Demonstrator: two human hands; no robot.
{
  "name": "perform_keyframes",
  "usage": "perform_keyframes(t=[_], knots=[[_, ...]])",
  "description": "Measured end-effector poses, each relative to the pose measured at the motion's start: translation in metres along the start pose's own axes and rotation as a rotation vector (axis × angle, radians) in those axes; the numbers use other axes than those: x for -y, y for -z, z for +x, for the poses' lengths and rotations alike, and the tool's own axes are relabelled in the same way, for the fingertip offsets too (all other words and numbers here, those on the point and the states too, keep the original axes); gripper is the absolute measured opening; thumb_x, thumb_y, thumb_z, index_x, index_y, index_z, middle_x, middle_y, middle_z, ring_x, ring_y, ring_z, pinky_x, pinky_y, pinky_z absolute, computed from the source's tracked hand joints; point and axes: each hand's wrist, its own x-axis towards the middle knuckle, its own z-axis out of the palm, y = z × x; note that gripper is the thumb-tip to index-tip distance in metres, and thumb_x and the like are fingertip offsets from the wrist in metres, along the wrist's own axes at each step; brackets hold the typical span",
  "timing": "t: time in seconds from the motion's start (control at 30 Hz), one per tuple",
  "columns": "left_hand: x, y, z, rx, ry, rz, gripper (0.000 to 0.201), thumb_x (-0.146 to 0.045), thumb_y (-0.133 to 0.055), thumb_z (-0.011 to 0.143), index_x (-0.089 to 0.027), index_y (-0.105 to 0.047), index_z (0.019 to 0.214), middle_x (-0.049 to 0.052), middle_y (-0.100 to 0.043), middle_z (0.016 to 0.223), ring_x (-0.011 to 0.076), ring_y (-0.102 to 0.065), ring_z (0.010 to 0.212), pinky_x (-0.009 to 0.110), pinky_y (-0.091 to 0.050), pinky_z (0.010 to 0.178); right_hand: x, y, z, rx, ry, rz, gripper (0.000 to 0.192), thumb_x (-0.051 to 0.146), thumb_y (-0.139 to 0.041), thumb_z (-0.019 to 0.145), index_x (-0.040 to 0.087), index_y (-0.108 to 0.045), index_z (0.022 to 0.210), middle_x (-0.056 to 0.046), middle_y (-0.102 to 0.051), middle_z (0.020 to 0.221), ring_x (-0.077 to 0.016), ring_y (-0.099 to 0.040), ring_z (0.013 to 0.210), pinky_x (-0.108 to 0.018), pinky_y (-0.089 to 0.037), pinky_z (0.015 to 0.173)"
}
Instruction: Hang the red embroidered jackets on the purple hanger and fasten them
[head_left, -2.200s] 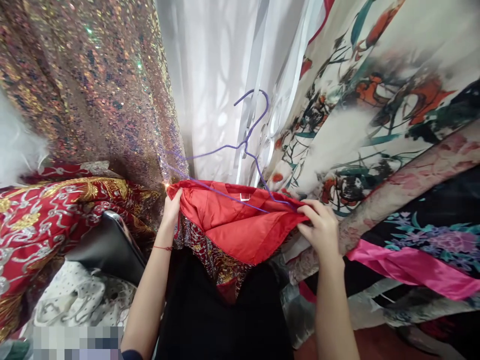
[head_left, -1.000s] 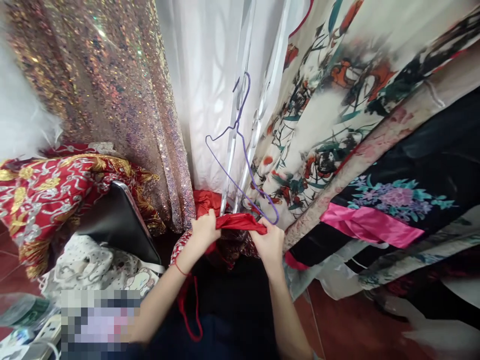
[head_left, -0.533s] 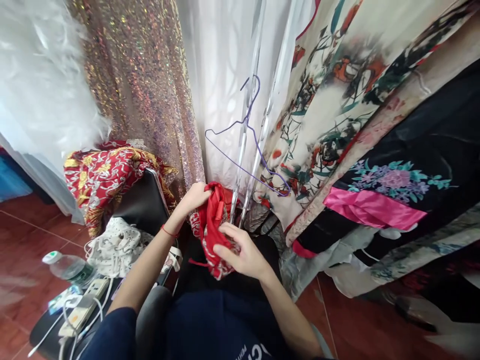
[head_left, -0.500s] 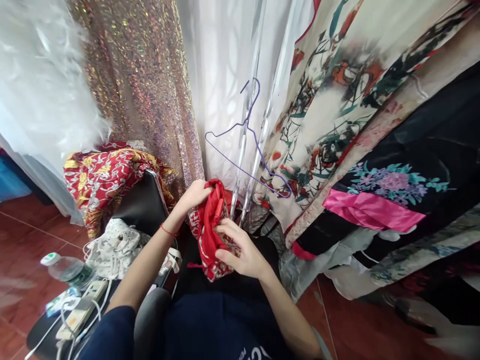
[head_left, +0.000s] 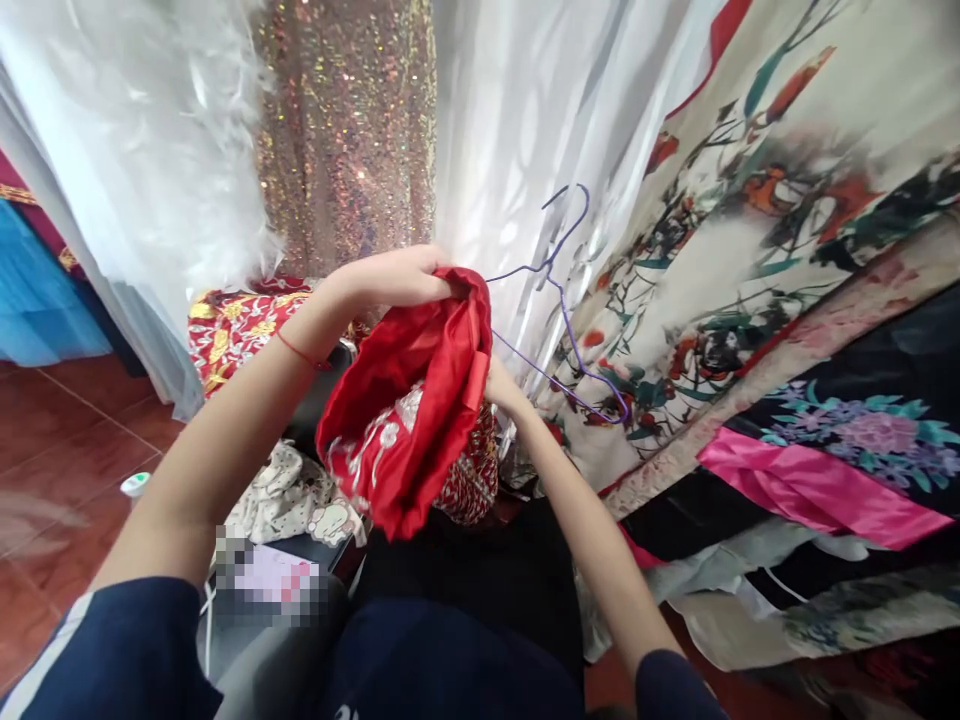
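Note:
A red garment (head_left: 442, 420) with white flower embroidery hangs bunched in front of me, its wide opening facing me. My left hand (head_left: 409, 275) is closed on the gathered red band at its top edge, the fingertips partly tucked out of sight. Behind the right side of the cloth is my right hand (head_left: 501, 385); it touches the garment, but its fingers are hidden. A patterned, beaded-looking part of the garment shows below that hand. Just beyond, a thin purple hanger (head_left: 551, 270) hangs in front of white cloth, with nothing on it.
At left, another red and gold embroidered cloth (head_left: 225, 335) lies draped over a black chair. White dotted fabric (head_left: 281, 495) and a bottle's cap (head_left: 135, 485) are near my left arm. Hanging clothes line the right, including a floral one (head_left: 697, 260) and a pink sash (head_left: 825, 485).
The red garment has been lifted and opened out toward me. My left hand rose with it, and my right hand went from its front to behind it. The view has shifted left.

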Motion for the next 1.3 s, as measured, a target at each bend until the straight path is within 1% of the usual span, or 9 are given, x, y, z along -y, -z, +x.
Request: perform_keyframes(t=[0.1,0.2,0.33,0.4,0.53,0.77,0.9,1.1,1.3], knots=[[0.024,0.032,-0.013,-0.015,-0.064,-0.002,0.025,-0.021,-0.064,0.073,-0.014,-0.073,0.095,0.003,-0.071,0.086,0.0205,-0.071,0.085,0.035,-0.056,0.083,0.001,0.001,0.024,-0.193,-0.114,-0.168,0.027,0.048,-0.073,0.071,0.022,-0.065,0.071,0.000,-0.062,0.062,-0.0235,-0.063,0.067,-0.044,-0.058,0.072],[0.065,0.048,-0.022,0.034,-0.116,0.002,0.077,-0.037,-0.073,0.072,-0.018,-0.049,0.143,0.009,-0.067,0.128,0.0261,-0.065,0.120,0.043,-0.052,0.100,0.012,0.005,0.041,-0.477,-0.204,-0.372,0.016,0.034,-0.067,0.075,0.020,-0.064,0.068,-0.002,-0.061,0.060,-0.0239,-0.062,0.067,-0.044,-0.055,0.072],[0.111,0.019,-0.013,-0.191,-0.096,0.375,0.124,-0.044,-0.090,0.048,-0.012,-0.032,0.153,0.024,-0.036,0.158,0.0425,-0.030,0.150,0.059,-0.027,0.119,0.040,-0.002,0.077,-0.571,-0.172,-0.438,0.018,0.024,-0.056,0.080,0.015,-0.071,0.083,-0.009,-0.070,0.076,-0.0274,-0.066,0.080,-0.042,-0.052,0.077],[0.124,-0.004,0.000,-0.335,-0.053,0.529,0.121,-0.042,-0.091,0.049,-0.008,-0.034,0.150,0.026,-0.039,0.156,0.0427,-0.032,0.148,0.062,-0.021,0.121,0.054,-0.013,0.102,-0.597,-0.135,-0.435,0.024,0.025,-0.050,0.085,0.014,-0.072,0.089,-0.012,-0.072,0.084,-0.0273,-0.067,0.086,-0.041,-0.051,0.080],[0.133,-0.010,0.023,-0.517,0.100,0.688,0.049,-0.027,-0.070,0.080,-0.012,-0.059,0.126,0.014,-0.071,0.121,0.0270,-0.064,0.116,0.050,-0.039,0.111,0.073,-0.032,0.152,-0.674,-0.030,-0.397,0.035,0.023,-0.038,0.093,0.018,-0.072,0.102,-0.008,-0.073,0.094,-0.0207,-0.067,0.092,-0.035,-0.049,0.085],[0.107,0.113,-0.006,-0.863,0.115,0.837,0.044,-0.003,-0.045,0.089,-0.020,-0.059,0.128,0.011,-0.059,0.136,0.0266,-0.044,0.135,0.057,-0.023,0.115,0.098,-0.066,0.208,-0.583,0.067,-0.552,0.035,0.025,-0.040,0.097,0.018,-0.064,0.121,-0.010,-0.071,0.107,-0.0240,-0.065,0.100,-0.037,-0.047,0.084],[0.107,0.135,-0.073,-1.175,0.085,0.848,0.044,-0.005,-0.052,0.083,-0.026,-0.066,0.119,0.005,-0.063,0.129,0.0289,-0.048,0.128,0.054,-0.028,0.112,0.126,-0.132,0.198,-0.385,0.175,-0.571,0.039,0.038,-0.042,0.100,0.023,-0.059,0.132,-0.007,-0.074,0.107,-0.0217,-0.065,0.097,-0.033,-0.047,0.085],[0.217,0.024,-0.201,-1.287,0.328,0.543,0.035,-0.010,-0.061,0.068,-0.022,-0.071,0.099,0.008,-0.064,0.110,0.0315,-0.051,0.119,0.053,-0.029,0.110,0.117,-0.243,0.097,0.052,0.325,-0.738,0.062,0.018,-0.059,0.086,0.014,-0.049,0.147,-0.019,-0.057,0.145,-0.0330,-0.052,0.135,-0.047,-0.041,0.109],[0.311,-0.109,-0.213,-1.161,0.443,0.159,0.029,-0.007,-0.049,0.068,-0.020,-0.066,0.088,0.005,-0.069,0.094,0.0228,-0.064,0.097,0.042,-0.048,0.094,0.055,-0.267,0.045,0.146,0.371,-0.691,0.051,0.016,-0.030,0.102,0.021,-0.051,0.147,-0.015,-0.039,0.158,-0.0278,-0.035,0.150,-0.056,-0.031,0.119]])
